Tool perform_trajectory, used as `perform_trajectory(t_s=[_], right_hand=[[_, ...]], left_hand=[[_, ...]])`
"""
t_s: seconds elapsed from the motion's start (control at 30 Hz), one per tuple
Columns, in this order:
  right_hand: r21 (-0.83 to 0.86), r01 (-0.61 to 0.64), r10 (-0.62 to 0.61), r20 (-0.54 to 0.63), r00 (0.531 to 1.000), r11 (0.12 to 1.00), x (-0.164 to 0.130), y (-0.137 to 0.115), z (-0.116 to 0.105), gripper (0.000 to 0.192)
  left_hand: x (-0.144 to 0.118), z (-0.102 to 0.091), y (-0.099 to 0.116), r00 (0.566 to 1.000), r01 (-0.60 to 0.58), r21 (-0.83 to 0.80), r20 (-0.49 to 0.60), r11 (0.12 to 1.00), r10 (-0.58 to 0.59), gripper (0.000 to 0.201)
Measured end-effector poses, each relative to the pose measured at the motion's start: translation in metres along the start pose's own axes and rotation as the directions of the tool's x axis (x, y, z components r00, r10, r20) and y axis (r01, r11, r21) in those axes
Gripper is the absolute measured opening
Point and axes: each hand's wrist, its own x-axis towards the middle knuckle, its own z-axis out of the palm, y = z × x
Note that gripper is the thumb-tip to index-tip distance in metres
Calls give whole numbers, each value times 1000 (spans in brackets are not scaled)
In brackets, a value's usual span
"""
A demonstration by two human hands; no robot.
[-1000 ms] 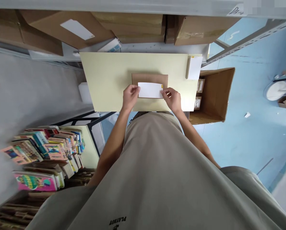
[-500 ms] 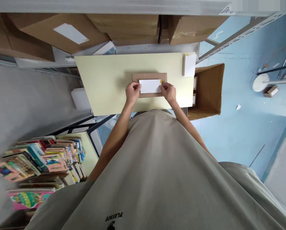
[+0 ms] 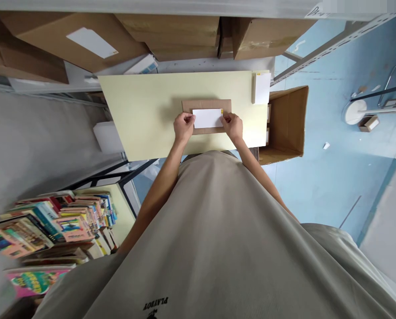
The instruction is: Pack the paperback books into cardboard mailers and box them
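Keeping the label (image 3: 207,118) taut between its 2 ends, long edges parallel to those of the box (image 3: 206,104), seems best. It lies over the box, contact unclear; the fingers of the left hand (image 3: 184,127) pinch its left end, those of the right hand (image 3: 233,126) its right

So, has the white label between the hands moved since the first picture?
Yes, the white label has shifted forward, toward the middle of the brown package: a wider brown strip now shows along the package's near edge.
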Motion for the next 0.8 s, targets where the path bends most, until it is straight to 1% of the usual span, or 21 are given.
perform_trajectory(t_s=[0.13, 0.27, 0.37, 0.53, 0.63, 0.8], right_hand=[[-38, -18, 18, 4, 1000, 999, -1, -4, -1, 14], [-80, -52, 52, -3, 999, 995, -2, -9, 0, 13], [-78, -69, 69, -5, 998, 995, -1, -12, 1, 14], [-87, -89, 90, 11, 996, 992, -2, -17, 0, 17], [-98, -101, 102, 12, 995, 990, -2, -17, 0, 17], [-88, -90, 89, -8, 996, 992, 1, -14, 4, 16]], left_hand=[[1, 0, 1, 1000, 15, 10, 15, 1000, -15, 12], [1, 0, 3, 1000, 23, 11, 7, 1000, -23, 10], [1, 0, 4, 1000, 27, 20, -9, 999, -26, 9], [1, -1, 5, 999, 37, 31, 1, 999, -37, 7], [1, -1, 6, 999, 40, 47, -12, 998, -39, 5], [1, 0, 6, 999, 44, 42, -24, 998, -43, 6]])
